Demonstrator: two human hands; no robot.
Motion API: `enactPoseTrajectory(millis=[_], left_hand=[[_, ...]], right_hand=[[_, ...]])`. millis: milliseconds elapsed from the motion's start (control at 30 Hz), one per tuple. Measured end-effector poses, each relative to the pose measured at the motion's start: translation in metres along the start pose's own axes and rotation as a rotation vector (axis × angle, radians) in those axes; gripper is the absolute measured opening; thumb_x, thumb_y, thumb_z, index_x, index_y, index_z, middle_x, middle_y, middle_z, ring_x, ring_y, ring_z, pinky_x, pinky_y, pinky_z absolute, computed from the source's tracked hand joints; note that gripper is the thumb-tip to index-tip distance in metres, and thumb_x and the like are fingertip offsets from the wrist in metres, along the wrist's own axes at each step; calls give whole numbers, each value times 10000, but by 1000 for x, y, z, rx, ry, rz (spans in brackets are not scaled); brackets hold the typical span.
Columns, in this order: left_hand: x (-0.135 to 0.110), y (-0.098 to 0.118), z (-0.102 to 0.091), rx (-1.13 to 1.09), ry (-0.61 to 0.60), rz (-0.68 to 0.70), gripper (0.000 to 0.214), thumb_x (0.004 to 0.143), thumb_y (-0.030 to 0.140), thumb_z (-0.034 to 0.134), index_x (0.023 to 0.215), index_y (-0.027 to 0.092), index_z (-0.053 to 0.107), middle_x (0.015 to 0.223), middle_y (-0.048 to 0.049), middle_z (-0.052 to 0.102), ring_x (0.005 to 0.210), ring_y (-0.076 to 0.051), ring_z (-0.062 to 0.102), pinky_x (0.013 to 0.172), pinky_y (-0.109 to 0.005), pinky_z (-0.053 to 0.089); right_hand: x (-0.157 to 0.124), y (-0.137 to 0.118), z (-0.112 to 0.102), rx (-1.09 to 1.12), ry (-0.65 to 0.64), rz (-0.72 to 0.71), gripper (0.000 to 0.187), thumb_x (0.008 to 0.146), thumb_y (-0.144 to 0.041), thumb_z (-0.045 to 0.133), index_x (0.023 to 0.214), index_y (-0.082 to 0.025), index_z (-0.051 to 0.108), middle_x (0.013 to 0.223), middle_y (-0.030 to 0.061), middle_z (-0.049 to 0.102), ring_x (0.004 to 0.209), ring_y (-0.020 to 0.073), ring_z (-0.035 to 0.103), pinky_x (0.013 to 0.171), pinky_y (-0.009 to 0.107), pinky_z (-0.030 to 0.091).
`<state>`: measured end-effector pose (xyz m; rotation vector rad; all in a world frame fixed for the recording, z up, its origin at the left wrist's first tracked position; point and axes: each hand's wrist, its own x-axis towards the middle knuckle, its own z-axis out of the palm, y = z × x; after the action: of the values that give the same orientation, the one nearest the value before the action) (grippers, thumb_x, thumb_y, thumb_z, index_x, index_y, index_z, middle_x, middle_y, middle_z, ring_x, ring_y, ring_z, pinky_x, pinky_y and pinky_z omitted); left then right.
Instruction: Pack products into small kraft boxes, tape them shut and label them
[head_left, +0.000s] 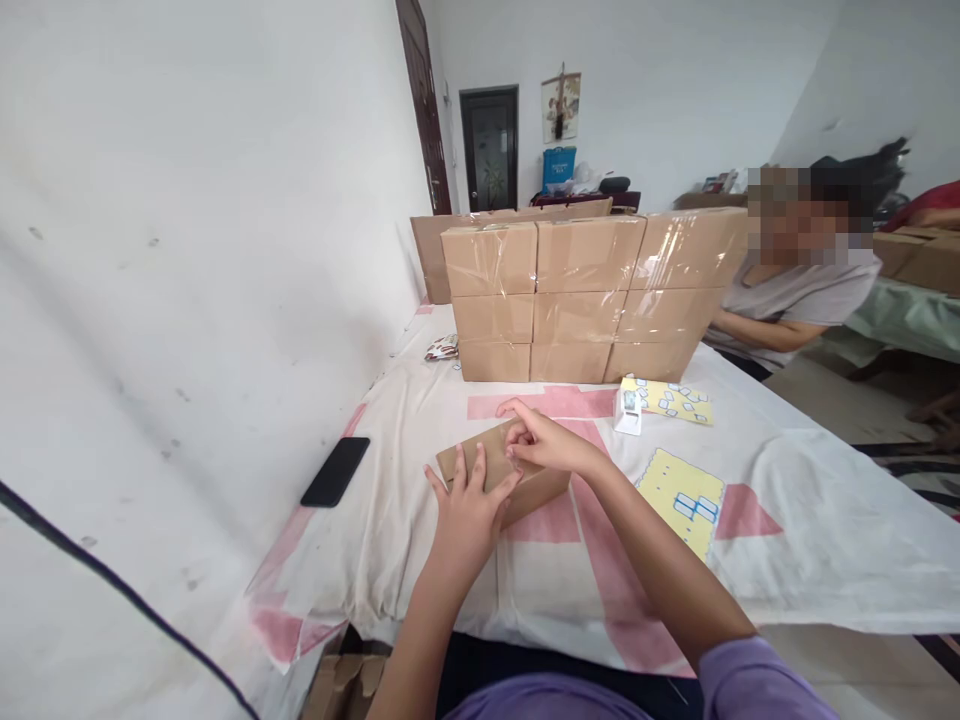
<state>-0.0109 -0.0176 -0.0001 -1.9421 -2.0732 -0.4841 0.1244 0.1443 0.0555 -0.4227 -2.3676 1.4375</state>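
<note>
Though the box (536,493) beneath my splayed left hand (466,515) looks closed, my right hand (546,442) curls, pinch uncertain; I can't tell what remains.

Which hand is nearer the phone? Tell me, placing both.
Left. The left hand rests on the box, right of the phone; the right hand is farther right, at the box's top.

Black phone (335,472) on tablecloth (401,430), wall hanging (561,108), 2 dark doors (489,150)
</note>
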Motion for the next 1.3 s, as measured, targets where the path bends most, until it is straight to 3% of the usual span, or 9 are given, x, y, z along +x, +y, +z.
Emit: enactPoseTrajectory(millis=[200, 333, 467, 667, 767, 900, 1067, 1133, 1300], left_hand=[[-2, 3, -2, -2, 28, -5, 386, 951, 372, 588, 1308, 514, 621, 1573, -145, 454, 1468, -482, 354, 1032, -876, 230], [-4, 4, -3, 18, 25, 7, 413, 973, 340, 541, 1345, 512, 591, 1583, -149, 439, 1471, -480, 349, 1038, -869, 238], [-4, 3, -3, 24, 28, 16, 419, 976, 322, 530, 1345, 509, 593, 1588, -141, 434, 1474, -477, 349, 1046, -861, 242], [-3, 2, -4, 0, 32, 33, 420, 991, 304, 492, 1357, 484, 588, 1598, -69, 434, 1476, -449, 365, 1056, -867, 233], [-2, 2, -6, -53, 16, 69, 419, 1014, 284, 433, 1373, 450, 571, 1559, -26, 491, 1486, -378, 379, 1084, -875, 169], [-1, 1, -7, -118, 4, 88, 404, 1036, 297, 385, 1381, 427, 549, 1491, -17, 569, 1470, -302, 422, 1110, -861, 127], [-1, 1, -7, -120, 7, 91, 407, 1031, 279, 393, 1385, 407, 548, 1494, -30, 565, 1475, -300, 415, 1119, -853, 113], [-2, 1, -8, -122, 6, 90, 411, 1033, 276, 387, 1388, 408, 544, 1494, -27, 564, 1475, -298, 416, 1121, -851, 109], [-1, 1, -9, -109, 10, 85, 424, 1015, 254, 423, 1386, 414, 551, 1491, -24, 567, 1468, -297, 427, 1138, -832, 118]], right_hand=[[9, 1, -6, -133, 72, -49, 297, 903, -241, 571, 1189, -266, 492, 1188, 27, 546, 660, 88, 549, 614, 248, 470], [23, 3, -9, -243, 134, -120, 160, 924, -228, 539, 1082, -232, 564, 1176, 49, 537, 831, 149, 574, 818, 329, 495], [40, 7, -12, -306, 123, -94, 79, 922, -202, 535, 927, -200, 614, 1077, 58, 582, 973, 193, 581, 921, 355, 460], [54, 19, -10, -315, 67, -2, 83, 919, -224, 571, 928, -175, 638, 1034, 64, 628, 908, 186, 625, 822, 313, 485], [55, 21, -9, -345, 67, 44, 86, 913, -219, 580, 927, -171, 650, 1019, 61, 640, 882, 178, 624, 819, 309, 475], [58, 19, -9, -369, 52, 110, 84, 887, -183, 580, 906, -164, 660, 1020, 64, 671, 880, 176, 620, 806, 295, 463], [69, 20, -14, -380, -45, 189, 73, 839, -194, 610, 800, -165, 664, 863, 51, 707, 761, 176, 622, 708, 280, 462], [74, 21, -17, -382, -62, 205, 54, 812, -200, 643, 847, -170, 668, 875, 56, 717, 765, 187, 635, 704, 285, 474], [72, 22, -22, -366, -82, 146, 385, 833, -204, 657, 1205, -208, 561, 1071, 68, 719, 848, 191, 672, 749, 303, 519]])
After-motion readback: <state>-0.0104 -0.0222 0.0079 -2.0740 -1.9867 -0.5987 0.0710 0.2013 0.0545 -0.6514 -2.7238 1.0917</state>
